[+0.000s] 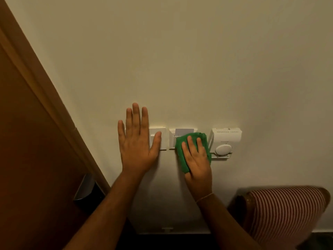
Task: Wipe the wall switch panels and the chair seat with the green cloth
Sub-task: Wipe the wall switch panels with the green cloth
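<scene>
Two white switch panels sit side by side on the cream wall. My left hand (137, 139) lies flat, fingers spread, over the left switch panel (158, 139), covering most of it. My right hand (196, 157) presses the folded green cloth (182, 150) against the middle panel (173, 137), which has a card in a slot at its top; the cloth hides its lower right part. The chair (286, 212), with red-and-white striped upholstery and a wooden frame, stands at the lower right; only its top part shows.
A white thermostat (225, 141) with a round dial is mounted just right of the cloth. A brown wooden door (30, 141) with a metal handle (86, 186) fills the left side. A white skirting runs along the wall bottom.
</scene>
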A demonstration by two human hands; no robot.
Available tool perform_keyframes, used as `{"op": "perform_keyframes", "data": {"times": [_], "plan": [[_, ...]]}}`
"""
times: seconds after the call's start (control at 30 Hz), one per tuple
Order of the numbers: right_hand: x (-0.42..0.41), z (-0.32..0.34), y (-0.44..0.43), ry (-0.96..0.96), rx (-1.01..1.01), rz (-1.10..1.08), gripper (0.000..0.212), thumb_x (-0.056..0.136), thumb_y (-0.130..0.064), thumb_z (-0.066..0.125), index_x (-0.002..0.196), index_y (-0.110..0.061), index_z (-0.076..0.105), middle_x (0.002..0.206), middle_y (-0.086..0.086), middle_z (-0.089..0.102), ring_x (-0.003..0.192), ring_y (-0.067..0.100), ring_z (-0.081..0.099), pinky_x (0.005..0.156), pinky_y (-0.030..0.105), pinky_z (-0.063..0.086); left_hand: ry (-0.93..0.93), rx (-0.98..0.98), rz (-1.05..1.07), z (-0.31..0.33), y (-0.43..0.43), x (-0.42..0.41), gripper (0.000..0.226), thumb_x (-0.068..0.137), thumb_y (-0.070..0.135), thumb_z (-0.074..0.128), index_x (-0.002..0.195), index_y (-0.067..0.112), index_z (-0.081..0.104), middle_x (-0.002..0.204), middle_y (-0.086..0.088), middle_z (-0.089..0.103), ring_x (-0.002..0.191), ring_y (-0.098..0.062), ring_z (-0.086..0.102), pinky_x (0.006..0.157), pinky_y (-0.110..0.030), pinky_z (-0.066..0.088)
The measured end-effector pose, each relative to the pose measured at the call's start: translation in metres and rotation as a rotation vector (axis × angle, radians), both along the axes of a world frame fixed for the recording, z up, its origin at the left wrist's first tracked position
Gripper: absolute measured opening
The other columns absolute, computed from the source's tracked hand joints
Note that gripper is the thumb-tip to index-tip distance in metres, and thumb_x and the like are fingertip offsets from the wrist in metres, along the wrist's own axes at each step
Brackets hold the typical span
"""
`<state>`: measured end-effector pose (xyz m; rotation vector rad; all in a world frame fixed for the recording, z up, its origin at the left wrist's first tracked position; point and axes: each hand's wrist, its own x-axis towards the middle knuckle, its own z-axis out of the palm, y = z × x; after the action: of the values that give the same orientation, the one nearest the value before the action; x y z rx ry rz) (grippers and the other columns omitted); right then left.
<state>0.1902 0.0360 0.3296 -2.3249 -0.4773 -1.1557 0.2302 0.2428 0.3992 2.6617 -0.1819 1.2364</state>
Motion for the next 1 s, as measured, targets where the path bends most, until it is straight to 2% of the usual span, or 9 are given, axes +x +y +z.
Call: {"op": "perform_keyframes", "data": {"times": [0.17, 0.27, 0.37, 0.43, 0.53, 0.7, 0.83, 0.9, 1.0], "plan": [[0.001, -0.035, 0.001, -0.021, -0.042, -0.039, 0.064, 0.098, -0.005, 0.057, 0.158, -0.01, 0.034, 0.166, 0.004, 0.031, 0.165, 0.022, 0.011, 0.137, 0.038, 0.009, -0.045, 0.016, -0.06, -0.017, 0.006, 0.007, 0.078, 0.117, 0.06, 0.022, 0.179, 0.024, -0.008, 0.186, -0.003, -0.017, 0.174, -0.022, -0.013, 0.14, -0.047, -0.007], [0.003, -0.038, -0.001, -0.01, -0.029, -0.044, 0.078, 0.087, 0.002, 0.077, 0.154, -0.007, 0.039, 0.163, 0.007, 0.036, 0.161, 0.027, 0.018, 0.137, 0.036, 0.009, -0.072, 0.033, -0.058, -0.021, 0.009, 0.011, 0.079, 0.117, 0.059, 0.026, 0.179, 0.022, -0.006, 0.186, -0.004, -0.014, 0.175, -0.023, -0.012, 0.141, -0.048, -0.004], [0.006, -0.028, 0.0, -0.026, 0.041, -0.017, 0.081, 0.08, 0.009, 0.087, 0.149, -0.002, 0.046, 0.16, 0.013, 0.043, 0.156, 0.033, 0.029, 0.134, 0.043, 0.021, -0.077, 0.015, -0.088, -0.022, 0.009, 0.013, 0.078, 0.117, 0.059, 0.026, 0.18, 0.023, -0.006, 0.186, -0.003, -0.014, 0.175, -0.023, -0.011, 0.141, -0.049, -0.002], [0.007, -0.019, 0.003, -0.062, 0.092, 0.011, 0.073, 0.084, 0.01, 0.084, 0.148, 0.0, 0.049, 0.159, 0.016, 0.046, 0.158, 0.035, 0.029, 0.131, 0.05, 0.028, -0.083, 0.001, -0.097, -0.022, 0.008, 0.013, 0.077, 0.117, 0.058, 0.026, 0.179, 0.024, -0.005, 0.186, -0.002, -0.014, 0.175, -0.023, -0.011, 0.141, -0.05, -0.002], [0.011, -0.008, 0.009, -0.122, 0.131, 0.018, 0.057, 0.098, 0.0, 0.072, 0.15, -0.003, 0.049, 0.16, 0.014, 0.047, 0.159, 0.036, 0.031, 0.129, 0.054, 0.031, -0.092, -0.007, -0.098, -0.023, 0.007, 0.013, 0.076, 0.118, 0.058, 0.025, 0.179, 0.025, -0.006, 0.186, 0.0, -0.016, 0.175, -0.022, -0.011, 0.141, -0.052, -0.001], [0.005, -0.024, 0.008, -0.063, 0.065, -0.011, 0.044, 0.103, -0.01, 0.06, 0.146, -0.003, 0.048, 0.152, 0.02, 0.052, 0.157, 0.031, 0.029, 0.121, 0.062, 0.038, -0.089, 0.001, -0.088, -0.023, 0.007, 0.012, 0.076, 0.118, 0.056, 0.025, 0.179, 0.025, -0.006, 0.186, -0.002, -0.015, 0.175, -0.023, -0.012, 0.14, -0.052, -0.002], [0.006, -0.018, 0.007, -0.06, 0.116, 0.021, 0.038, 0.111, -0.013, 0.053, 0.146, 0.0, 0.05, 0.155, 0.018, 0.049, 0.157, 0.033, 0.03, 0.121, 0.064, 0.039, -0.077, 0.018, -0.087, -0.02, 0.007, 0.01, 0.076, 0.118, 0.057, 0.023, 0.179, 0.025, -0.008, 0.188, -0.009, -0.004, 0.174, -0.021, -0.015, 0.14, -0.052, -0.001], [0.009, -0.009, 0.012, -0.089, 0.163, 0.026, 0.039, 0.111, -0.011, 0.056, 0.148, 0.0, 0.051, 0.159, 0.014, 0.047, 0.159, 0.033, 0.03, 0.124, 0.061, 0.037, -0.063, 0.013, -0.075, -0.02, 0.006, 0.01, 0.076, 0.118, 0.056, 0.022, 0.18, 0.023, -0.006, 0.187, -0.016, 0.006, 0.173, -0.021, -0.017, 0.14, -0.053, -0.002], [0.009, -0.011, 0.015, -0.095, 0.165, 0.021, 0.039, 0.11, -0.009, 0.058, 0.147, 0.001, 0.052, 0.158, 0.014, 0.047, 0.159, 0.032, 0.03, 0.128, 0.055, 0.033, -0.057, 0.004, -0.055, -0.019, 0.005, 0.009, 0.076, 0.118, 0.056, 0.022, 0.18, 0.017, 0.004, 0.185, -0.019, 0.009, 0.173, -0.02, -0.018, 0.14, -0.052, -0.003]]}}
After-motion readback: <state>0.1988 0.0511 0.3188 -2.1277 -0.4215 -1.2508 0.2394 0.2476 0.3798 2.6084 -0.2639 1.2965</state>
